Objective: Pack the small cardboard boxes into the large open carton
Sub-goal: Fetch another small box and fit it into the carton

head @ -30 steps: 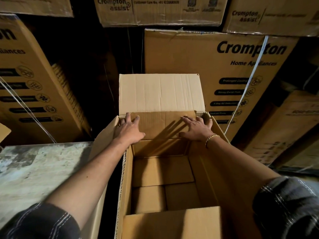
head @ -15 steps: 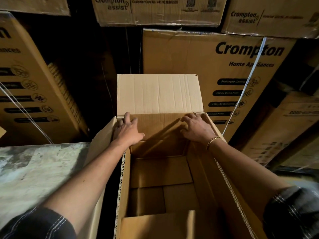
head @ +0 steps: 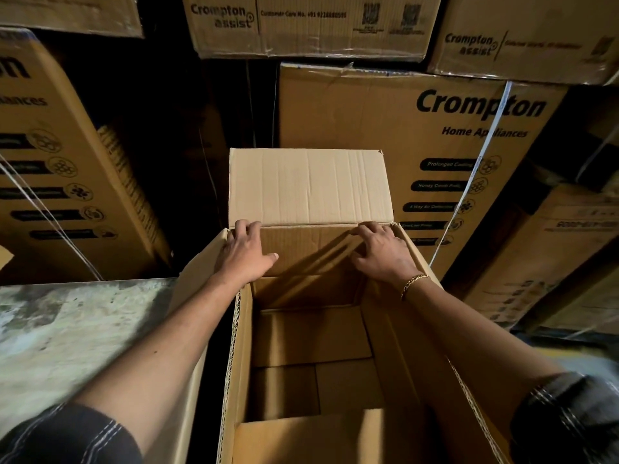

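While standing open, far flap (head: 310, 185) upright: carton (head: 398, 346), centre of view, between both forearms. Inside, on the bottom: boxes (head: 311, 336), plain brown, packed tight, well below the hands. At far left corner: left hand (head: 246, 252), fingers curled over the rim at the flap fold, thumb stretched along the inner wall. At far right corner: right hand (head: 382, 254), fingers bent onto the same fold, gripping; bracelet (head: 413, 283) at wrist. Nearest the camera: near flap (head: 301, 437), tipped inward over the opening. Just beside carton, left: grey mottled table (head: 67, 329). Behind and to both sides: stacked Crompton cartons (head: 368, 128), close behind the far flap. Dim storeroom.
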